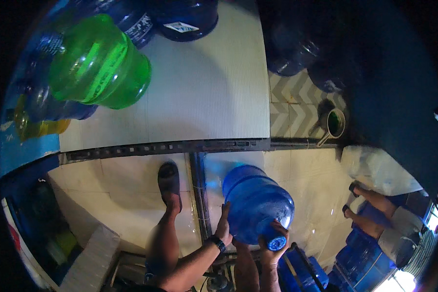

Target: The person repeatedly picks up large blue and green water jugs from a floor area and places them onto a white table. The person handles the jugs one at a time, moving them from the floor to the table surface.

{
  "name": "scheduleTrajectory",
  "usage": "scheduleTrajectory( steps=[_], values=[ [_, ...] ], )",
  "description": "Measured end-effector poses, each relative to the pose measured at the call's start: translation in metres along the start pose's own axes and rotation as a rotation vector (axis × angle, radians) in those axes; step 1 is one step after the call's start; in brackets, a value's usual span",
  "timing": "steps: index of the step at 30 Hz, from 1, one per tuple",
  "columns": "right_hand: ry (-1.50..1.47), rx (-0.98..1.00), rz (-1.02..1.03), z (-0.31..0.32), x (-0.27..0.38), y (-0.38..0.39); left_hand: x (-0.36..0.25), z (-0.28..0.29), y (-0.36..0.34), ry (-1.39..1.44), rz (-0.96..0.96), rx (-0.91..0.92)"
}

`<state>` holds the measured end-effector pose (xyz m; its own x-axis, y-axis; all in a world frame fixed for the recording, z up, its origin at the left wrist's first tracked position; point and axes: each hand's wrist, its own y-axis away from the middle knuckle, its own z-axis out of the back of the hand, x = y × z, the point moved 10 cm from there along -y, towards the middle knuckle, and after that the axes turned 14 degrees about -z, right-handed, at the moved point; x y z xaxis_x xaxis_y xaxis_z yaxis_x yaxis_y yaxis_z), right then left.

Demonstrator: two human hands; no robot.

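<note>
A large blue water jug (pixel 255 199) is held tilted at the lower middle, its neck and blue cap (pixel 276 242) toward me. My left hand (pixel 223 226) grips the left side of its body, with a dark watch on the wrist. My right hand (pixel 272 248) is closed round the neck just beside the cap. The jug's far end is over the tiled floor (pixel 301 175), right of a dark floor channel (pixel 197 194); whether it touches the floor I cannot tell.
A green jug (pixel 100 63) and several blue jugs (pixel 185 19) stand on a pale ribbed platform (pixel 199 97). A dipper (pixel 335 124) lies right of it. Another person's legs (pixel 370 209) are at the right, beside blue containers (pixel 355 263). My sandalled foot (pixel 169 180) is left of the channel.
</note>
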<state>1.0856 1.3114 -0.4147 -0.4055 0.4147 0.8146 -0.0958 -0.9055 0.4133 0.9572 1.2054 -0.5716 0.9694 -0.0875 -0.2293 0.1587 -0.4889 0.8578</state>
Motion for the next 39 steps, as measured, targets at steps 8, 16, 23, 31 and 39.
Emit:
scheduleTrajectory(
  steps=[8, 16, 23, 31, 39],
  values=[
    [0.164, 0.089, 0.008, -0.036, 0.091, 0.013, -0.044, -0.008, 0.046, 0.189, 0.104, 0.096],
    [0.294, 0.178, 0.003, -0.105, 0.223, 0.039, -0.153, -0.039, 0.099, 0.125, 0.164, 0.327],
    [0.200, 0.287, 0.188, -0.162, 0.297, 0.039, -0.203, -0.055, 0.112, 0.155, 0.112, 0.364],
    [0.185, 0.527, 0.468, -0.253, 0.362, -0.005, -0.254, -0.064, 0.052, 0.167, -0.110, 0.377],
    [-0.149, 0.689, 0.678, -0.350, 0.428, -0.087, -0.358, -0.136, 0.007, 2.066, 0.233, 0.364]
  ],
)
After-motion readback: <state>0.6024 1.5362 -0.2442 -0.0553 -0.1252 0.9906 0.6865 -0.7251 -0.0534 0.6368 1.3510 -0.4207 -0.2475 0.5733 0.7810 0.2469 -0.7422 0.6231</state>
